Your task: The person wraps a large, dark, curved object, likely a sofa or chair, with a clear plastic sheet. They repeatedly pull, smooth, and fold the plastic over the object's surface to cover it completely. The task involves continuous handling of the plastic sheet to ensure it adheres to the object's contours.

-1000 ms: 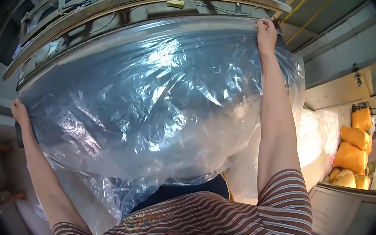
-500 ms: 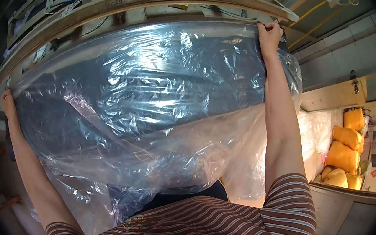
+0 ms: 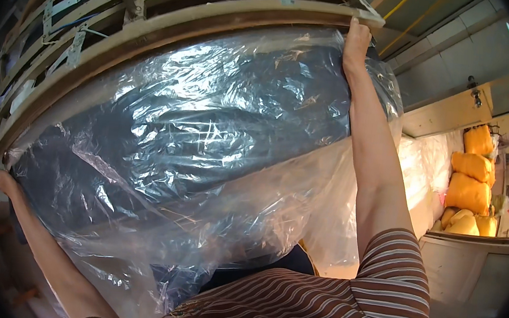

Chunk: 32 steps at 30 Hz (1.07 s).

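A clear plastic sheet [image 3: 207, 135] lies wrinkled over a wide dark padded piece in front of me and hangs down toward my body. Along its far side runs the curved wooden rail [image 3: 156, 32] of a slatted frame. My right hand [image 3: 358, 42] is closed at the rail's right end, thumb against the wood; its other fingers are partly hidden. The sheet's upper right corner lies right beside that hand. My left hand [image 3: 7, 181] is closed at the sheet's left edge, just below the rail's left end, with the fingertips hidden.
Metal brackets [image 3: 75, 47] and thin cables sit among the frame's slats. At the right, several orange bundles [image 3: 469, 193] are stacked beside more bright plastic [image 3: 424, 170]. A pale board [image 3: 448, 117] juts out above them.
The wooden rail has shifted toward me, and more of the slatted frame shows behind it. My left hand has moved down, away from the rail's end. The right hand has gone up slightly onto the rail.
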Motion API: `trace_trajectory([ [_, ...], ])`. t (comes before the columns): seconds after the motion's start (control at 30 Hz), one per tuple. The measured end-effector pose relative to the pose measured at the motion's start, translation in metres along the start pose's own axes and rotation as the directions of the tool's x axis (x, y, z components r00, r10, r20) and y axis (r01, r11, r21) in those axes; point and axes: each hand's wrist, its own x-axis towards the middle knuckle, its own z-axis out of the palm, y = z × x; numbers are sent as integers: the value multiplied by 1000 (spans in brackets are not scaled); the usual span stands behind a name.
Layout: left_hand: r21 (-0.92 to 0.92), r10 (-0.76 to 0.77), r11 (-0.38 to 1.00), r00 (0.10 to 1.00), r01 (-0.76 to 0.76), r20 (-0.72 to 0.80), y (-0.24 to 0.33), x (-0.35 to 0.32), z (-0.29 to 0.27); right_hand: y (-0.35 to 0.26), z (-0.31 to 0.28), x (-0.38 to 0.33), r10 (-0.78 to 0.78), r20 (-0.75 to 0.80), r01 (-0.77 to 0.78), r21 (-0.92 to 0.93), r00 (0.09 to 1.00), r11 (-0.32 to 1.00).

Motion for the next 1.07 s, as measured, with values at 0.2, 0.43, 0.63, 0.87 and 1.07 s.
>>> trace_trajectory([
  [0.2,-278,44,958,921,71,386,59,-60,-18,-46,-34,-11,219,298,-63,-455,929,888],
  [0.43,150,241,950,948,-274,207,38,-17,-105,-81,-123,-67,61,795,-202,79,604,976],
  [0.63,-632,620,732,632,-254,465,272,-273,-137,-158,-178,-123,-152,739,-151,326,656,933],
  [0.87,-991,986,132,109,-18,129,419,-529,-201,-208,-207,-154,-300,765,-161,462,569,872],
  [1.07,-968,961,250,126,-9,247,362,-505,-198,-148,-223,-142,-291,819,466,34,494,884],
])
